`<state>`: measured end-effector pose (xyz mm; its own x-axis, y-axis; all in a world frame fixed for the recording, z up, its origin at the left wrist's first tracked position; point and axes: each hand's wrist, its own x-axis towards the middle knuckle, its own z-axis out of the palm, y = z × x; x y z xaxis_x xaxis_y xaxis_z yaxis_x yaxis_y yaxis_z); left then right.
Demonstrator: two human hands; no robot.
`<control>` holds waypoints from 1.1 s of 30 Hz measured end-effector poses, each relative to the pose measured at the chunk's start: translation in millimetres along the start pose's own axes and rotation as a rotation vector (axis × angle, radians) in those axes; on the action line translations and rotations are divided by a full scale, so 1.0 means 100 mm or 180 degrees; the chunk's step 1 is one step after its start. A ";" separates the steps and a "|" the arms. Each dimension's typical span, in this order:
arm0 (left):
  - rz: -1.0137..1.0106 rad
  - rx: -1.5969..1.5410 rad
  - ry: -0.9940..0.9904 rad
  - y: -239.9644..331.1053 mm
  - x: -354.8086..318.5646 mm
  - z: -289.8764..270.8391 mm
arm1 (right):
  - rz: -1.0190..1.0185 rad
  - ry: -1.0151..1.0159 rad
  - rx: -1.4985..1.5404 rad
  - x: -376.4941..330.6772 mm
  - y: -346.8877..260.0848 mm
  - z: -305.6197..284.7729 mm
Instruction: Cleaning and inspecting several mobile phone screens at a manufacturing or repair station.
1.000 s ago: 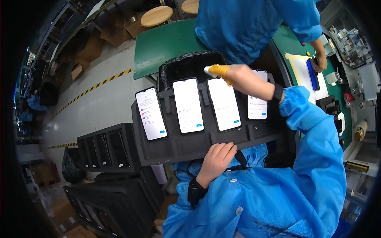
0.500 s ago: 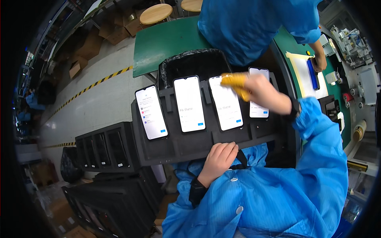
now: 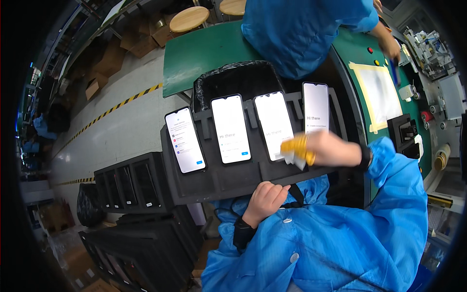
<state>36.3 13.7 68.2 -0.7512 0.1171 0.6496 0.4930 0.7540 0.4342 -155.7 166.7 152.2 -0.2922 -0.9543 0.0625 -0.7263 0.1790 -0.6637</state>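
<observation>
A black foam tray [image 3: 228,177] sat tilted on the person's lap, holding four smartphones upright in a row, screens lit white. The third phone [image 3: 273,121] lay partly under a small white cloth [image 3: 293,158] pressed at its lower end. The leftmost phone [image 3: 184,140] showed a list screen; the second phone [image 3: 231,128] and the fourth phone [image 3: 316,108] showed greeting screens.

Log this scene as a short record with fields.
Left hand: grips near edge of black tray
Right hand: yellow finger covers, white cloth pressed on third phone
Tray: four phones, screens lit, in a row
Other phones: first, second, fourth
Behind tray: green bench, person in blue coat
</observation>
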 end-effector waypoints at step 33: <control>-0.0944 0.0693 -0.0005 -0.19 -0.33 -0.54 | -0.0551 0.0502 -0.1931 1.29 0.34 0.34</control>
<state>75.6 -39.7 71.9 -0.8482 -0.1264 0.5144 0.1488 0.8751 0.4604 -197.4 41.6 112.3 -0.1938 -0.9431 0.2701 -0.9800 0.1732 -0.0983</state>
